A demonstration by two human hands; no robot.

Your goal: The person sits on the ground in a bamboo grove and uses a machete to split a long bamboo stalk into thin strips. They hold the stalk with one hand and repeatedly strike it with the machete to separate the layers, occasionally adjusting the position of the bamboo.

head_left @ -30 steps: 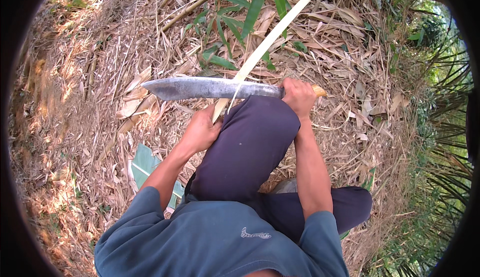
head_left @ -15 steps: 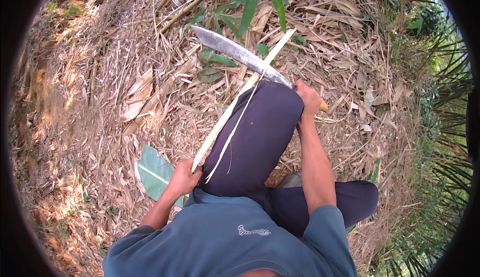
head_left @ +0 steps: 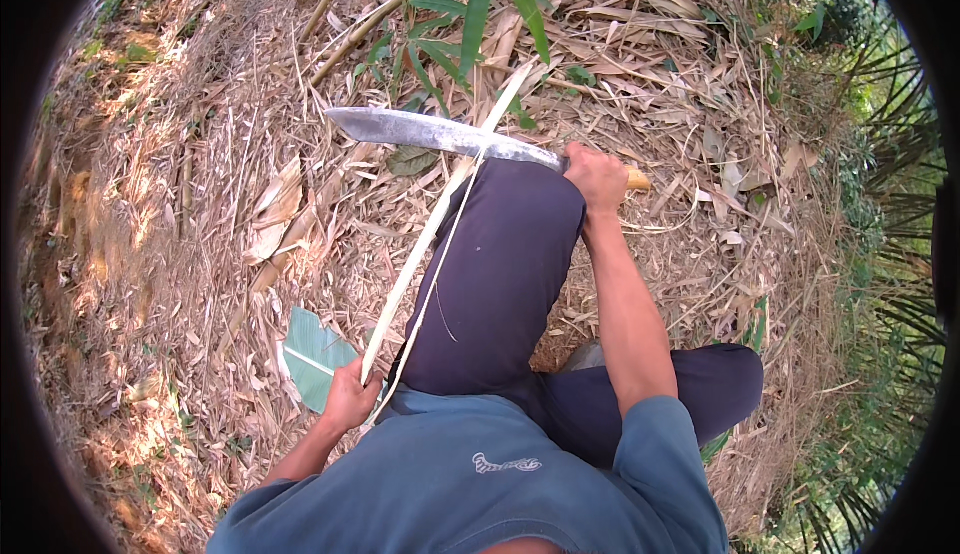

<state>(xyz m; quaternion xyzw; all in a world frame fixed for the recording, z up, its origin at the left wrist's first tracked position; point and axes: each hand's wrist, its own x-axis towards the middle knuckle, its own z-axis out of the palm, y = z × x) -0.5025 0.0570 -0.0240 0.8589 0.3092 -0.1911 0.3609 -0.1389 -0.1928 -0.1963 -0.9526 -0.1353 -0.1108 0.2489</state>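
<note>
My left hand (head_left: 352, 394) is closed round the near end of a long pale strip of split bamboo (head_left: 408, 266), which slants up and away past my raised knee. In my right hand (head_left: 597, 178) is the wooden handle of a machete (head_left: 425, 132), its worn grey blade pointing left across the strip just beyond the knee. A thin sliver (head_left: 436, 282) peels off the strip at the blade and trails back over my thigh to beside my left hand. My right fingers wrap the handle, leaving its yellowish butt showing.
My dark-trousered knee (head_left: 505, 244) stands up between my arms. Dry leaf litter (head_left: 220, 254) covers the ground. A cut green leaf (head_left: 318, 354) lies by my left hand, a leafy green shoot (head_left: 478, 24) beyond the blade. Brush (head_left: 890, 224) grows at the right.
My left hand has drawn the strip back toward me and slightly left. The machete has swung from a slant to nearly level, and the peeled sliver hangs longer.
</note>
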